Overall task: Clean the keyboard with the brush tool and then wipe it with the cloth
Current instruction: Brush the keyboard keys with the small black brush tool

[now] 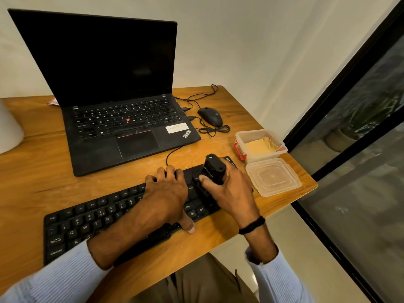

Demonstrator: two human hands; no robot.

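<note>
A black external keyboard (91, 217) lies slanted along the front of the wooden desk. My left hand (167, 196) lies flat across its middle, fingers over the far edge and thumb at the near edge. My right hand (229, 193) grips a chunky black brush tool (213, 169) held upright over the keyboard's right end; its lower end is hidden between my hand and the keys. A folded yellow cloth (260, 146) lies inside a clear plastic box (241, 136) to the right of the keyboard.
An open black laptop (122, 119) with a dark screen stands behind the keyboard. A wired black mouse (210, 116) and loose cables lie to its right. The box's clear lid (273, 178) lies near the desk's right edge. A white object (8, 127) stands at the far left.
</note>
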